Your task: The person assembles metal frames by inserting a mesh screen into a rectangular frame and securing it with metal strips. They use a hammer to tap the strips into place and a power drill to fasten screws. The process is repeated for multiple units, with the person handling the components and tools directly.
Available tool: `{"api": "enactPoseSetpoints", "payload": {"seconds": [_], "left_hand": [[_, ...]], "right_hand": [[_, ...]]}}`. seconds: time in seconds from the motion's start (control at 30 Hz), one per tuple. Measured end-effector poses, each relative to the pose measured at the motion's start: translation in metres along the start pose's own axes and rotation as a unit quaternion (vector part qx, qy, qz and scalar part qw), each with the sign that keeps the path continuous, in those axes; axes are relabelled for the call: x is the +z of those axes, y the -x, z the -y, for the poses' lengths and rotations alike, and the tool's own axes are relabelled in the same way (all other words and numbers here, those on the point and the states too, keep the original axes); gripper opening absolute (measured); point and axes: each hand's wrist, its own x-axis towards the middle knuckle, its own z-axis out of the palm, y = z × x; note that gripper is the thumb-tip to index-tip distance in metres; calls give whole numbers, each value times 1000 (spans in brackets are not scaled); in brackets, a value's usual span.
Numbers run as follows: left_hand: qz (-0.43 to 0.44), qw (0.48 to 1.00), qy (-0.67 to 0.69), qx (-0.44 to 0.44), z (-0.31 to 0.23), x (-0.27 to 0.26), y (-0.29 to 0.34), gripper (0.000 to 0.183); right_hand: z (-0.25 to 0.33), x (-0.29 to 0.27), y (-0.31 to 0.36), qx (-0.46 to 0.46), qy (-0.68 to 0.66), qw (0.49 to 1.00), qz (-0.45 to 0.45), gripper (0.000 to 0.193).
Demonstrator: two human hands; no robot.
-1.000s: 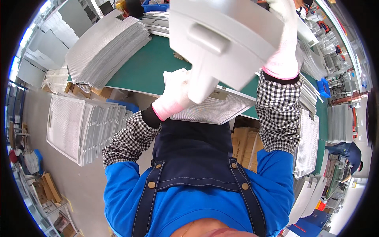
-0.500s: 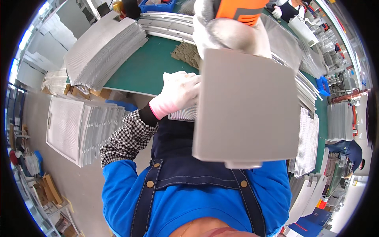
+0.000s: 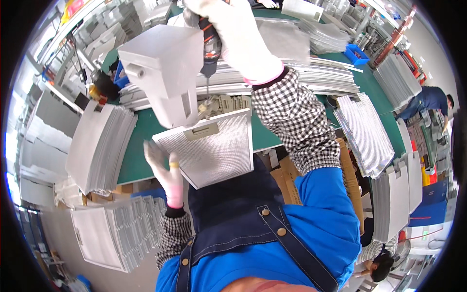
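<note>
My right hand [image 3: 238, 41], in a white glove with a pink cuff, grips an orange and black power drill [image 3: 211, 46] whose thin bit points down. Below the bit a framed metal mesh panel [image 3: 214, 151] stands tilted against the bench edge, its slotted plate at the top. At the panel's left edge is my left hand [image 3: 165, 170], gloved, its thumb and fingers spread and nothing held. A grey box-shaped housing [image 3: 163, 53] with a tapering lower part hangs left of the drill, hiding part of it; what supports it cannot be seen. Small tan pieces [image 3: 231, 103] lie behind the panel.
On the green bench [image 3: 141, 151] stand stacked panels [image 3: 97, 146] at left and mesh sheets [image 3: 365, 134] at right. Long metal strips [image 3: 311, 75] lie across the back. More panels [image 3: 116, 233] stand on the floor at left. A blue bin [image 3: 356, 54] sits far right; a bending person [image 3: 428, 104] is beyond.
My left hand has come off the panel's side and opened. The drill and grey housing have moved left and farther away, uncovering the mesh panel. The view has turned.
</note>
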Motion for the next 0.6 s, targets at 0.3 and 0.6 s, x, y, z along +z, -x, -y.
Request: {"api": "enactPoseSetpoints", "payload": {"seconds": [0.3, 0.6], "left_hand": [[-22, 980, -133, -149, 28, -102, 6, 41], [-300, 882, -358, -66, 63, -458, -89, 33]], "right_hand": [[-62, -234, -7, 86, 547, 823, -128, 70], [-94, -590, 96, 92, 906, 294, 291, 54]]}}
